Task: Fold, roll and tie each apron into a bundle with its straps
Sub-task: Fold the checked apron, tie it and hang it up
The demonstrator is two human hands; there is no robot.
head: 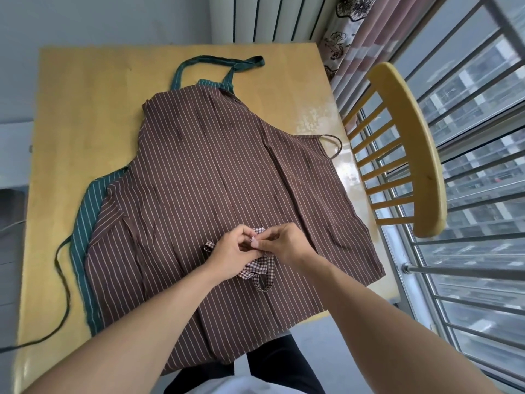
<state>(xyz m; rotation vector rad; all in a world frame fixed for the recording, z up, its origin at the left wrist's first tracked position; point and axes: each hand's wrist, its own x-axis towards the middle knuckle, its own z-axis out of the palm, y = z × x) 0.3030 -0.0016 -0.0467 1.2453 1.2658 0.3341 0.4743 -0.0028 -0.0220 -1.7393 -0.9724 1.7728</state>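
A brown apron with thin white stripes (pixel 221 172) lies spread flat on the wooden table (pixel 85 109). Under it lies a green striped apron (pixel 85 211); only its left edge, neck loop and a long dark strap show. On top of the brown apron, near me, sits a small red-and-white checked bundle (pixel 260 270), mostly hidden by my hands. My left hand (pixel 230 257) and my right hand (pixel 281 243) meet over it, both pinching its checked straps between the fingertips.
A wooden spindle-back chair (pixel 409 155) stands at the table's right side. Beyond it are a window with metal bars (pixel 468 251) and a curtain (pixel 358 38). The green apron's strap (pixel 64 294) trails toward the table's left front edge.
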